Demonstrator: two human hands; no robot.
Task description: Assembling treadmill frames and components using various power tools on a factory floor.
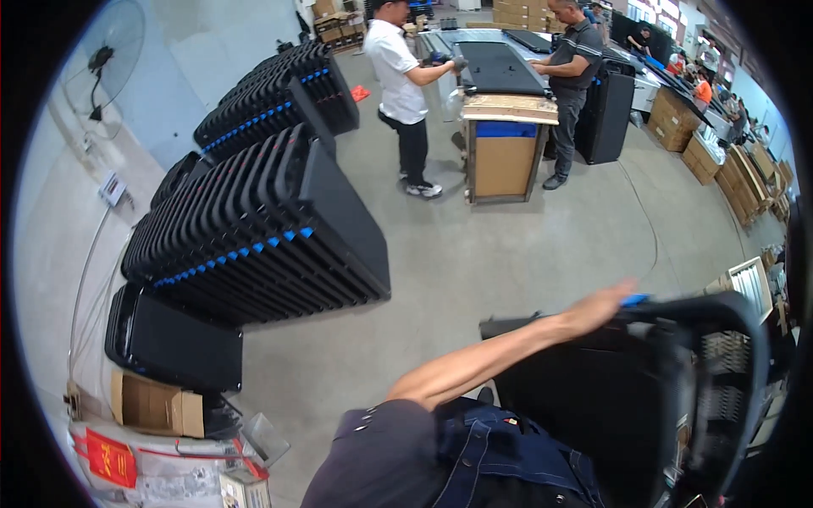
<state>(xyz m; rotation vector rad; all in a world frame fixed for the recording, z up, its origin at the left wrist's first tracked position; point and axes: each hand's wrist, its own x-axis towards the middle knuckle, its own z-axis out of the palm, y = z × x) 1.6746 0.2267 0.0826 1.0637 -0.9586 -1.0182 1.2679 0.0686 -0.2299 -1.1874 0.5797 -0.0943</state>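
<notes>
My left arm reaches across to the right. My left hand [600,310] is at the upper edge of a large black panel [576,381], beside a small blue piece [633,300] on that edge. Motion smears the fingers, so their grip cannot be made out. The panel stands tilted close in front of my body. At its right is a black rounded frame [745,330] with perforated mesh [724,364], also blurred. My right hand does not show.
Black framed panels with blue corner pieces stand in rows [254,212] at left. An open carton [157,405] sits at lower left. Ahead, two people work on a black panel [500,68] at a bench [508,108]. Cartons [673,118] and a floor cable [652,216] lie right.
</notes>
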